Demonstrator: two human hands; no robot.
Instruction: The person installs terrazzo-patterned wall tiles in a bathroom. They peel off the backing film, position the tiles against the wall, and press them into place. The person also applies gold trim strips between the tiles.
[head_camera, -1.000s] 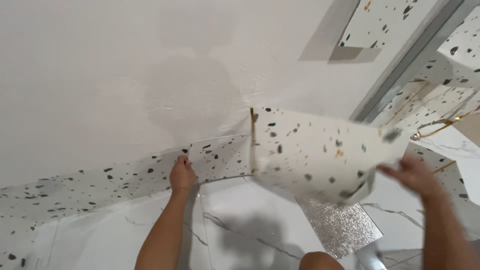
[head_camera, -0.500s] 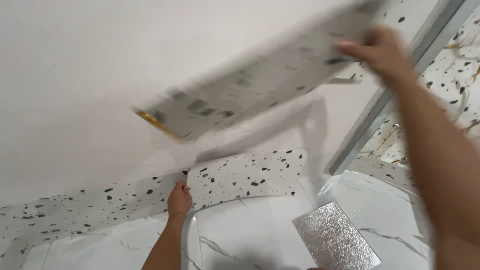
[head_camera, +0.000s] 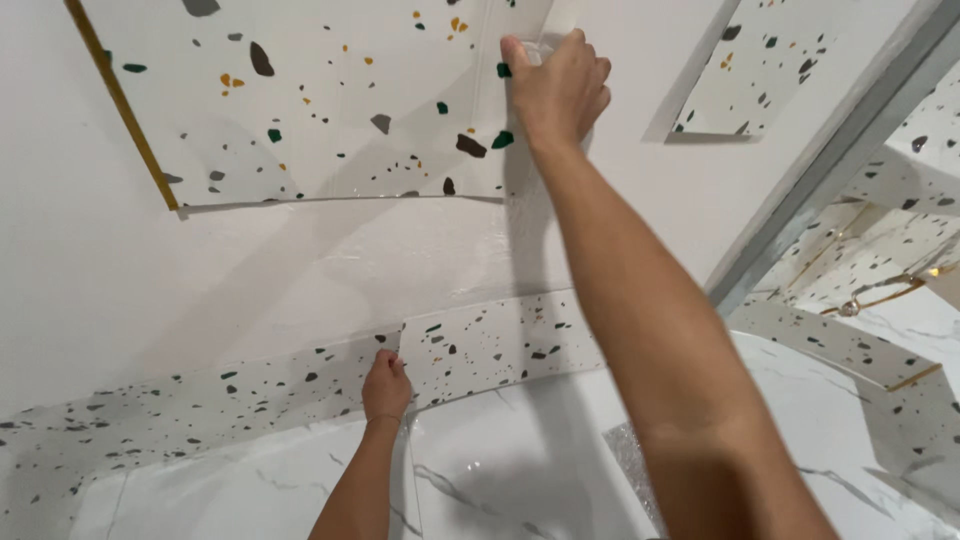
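The right hand (head_camera: 555, 85) is raised high, fingers and thumb pinched on the right edge of a large terrazzo-patterned sheet (head_camera: 330, 100), white with green, orange and dark flecks. The sheet lies flat against the white wall (head_camera: 150, 290). Its long axis appears to run left to right, tilted slightly; its upper part is cut off by the frame. A gold strip (head_camera: 120, 105) runs along its left edge, slanting down to the lower left corner.

The left hand (head_camera: 386, 385) is low, fingers closed and pressed on a speckled border strip (head_camera: 500, 340) at a seam between two pieces. That strip runs along the wall base, above white marble-look tiles (head_camera: 250, 490).

A second terrazzo piece (head_camera: 750, 70) sits on the wall at upper right, beside a grey frame (head_camera: 830, 150).
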